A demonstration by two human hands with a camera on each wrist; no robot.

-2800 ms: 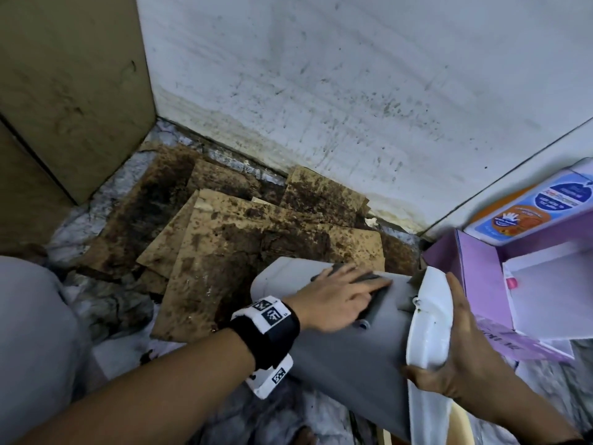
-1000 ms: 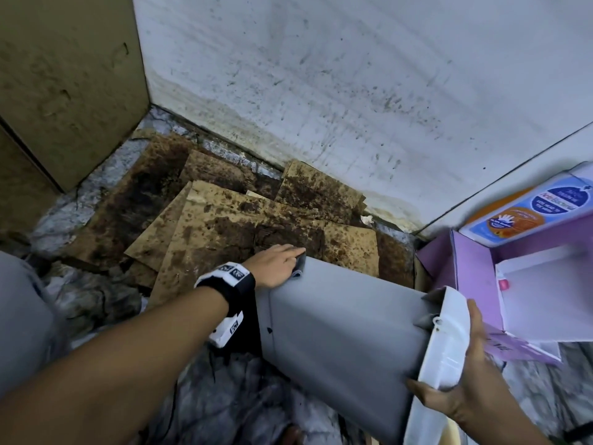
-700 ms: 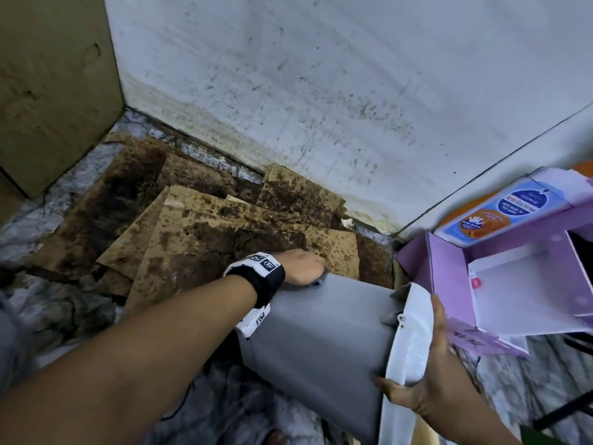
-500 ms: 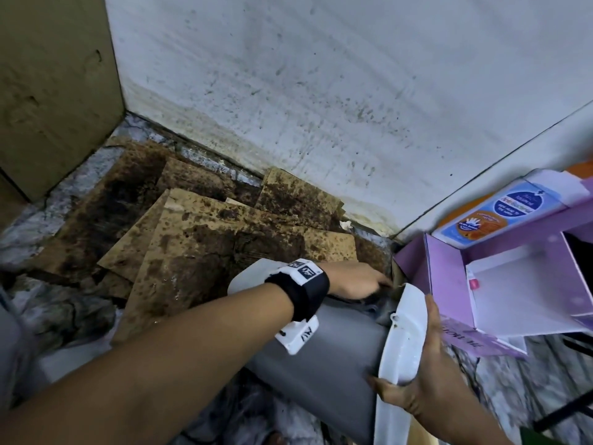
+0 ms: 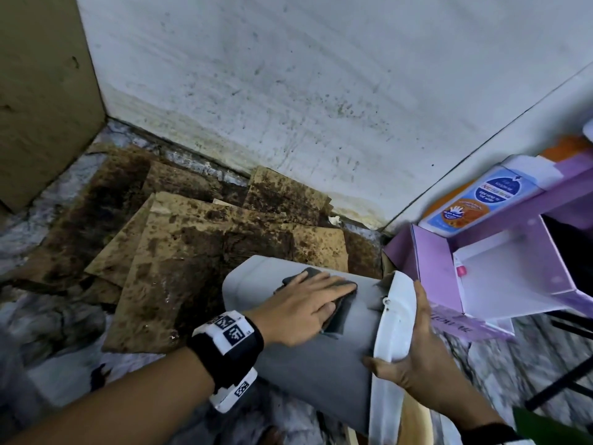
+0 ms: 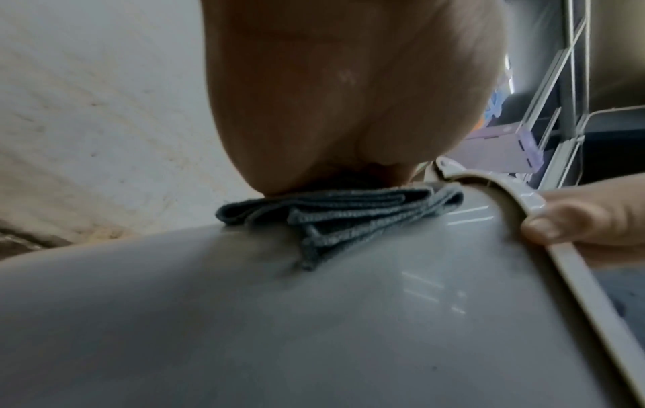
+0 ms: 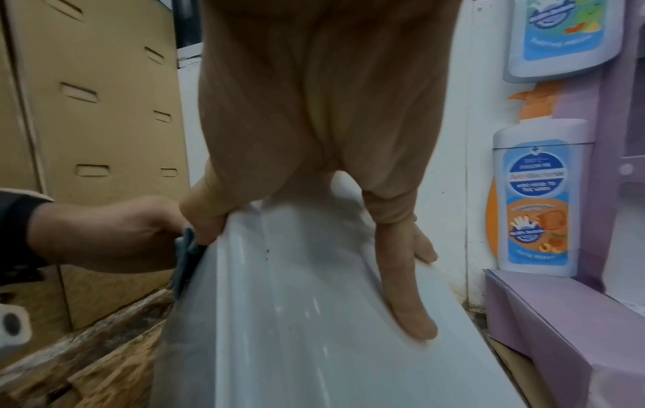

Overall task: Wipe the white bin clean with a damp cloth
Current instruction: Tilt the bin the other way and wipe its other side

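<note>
Bin (image 5: 308, 364) tipped sideways, grey, wet-glossy, white-lidded

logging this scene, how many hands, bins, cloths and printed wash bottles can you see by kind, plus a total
hands: 2, left hand and right hand
bin: 1
cloth: 1
printed wash bottles: 2, upper and lower
total: 6
</note>
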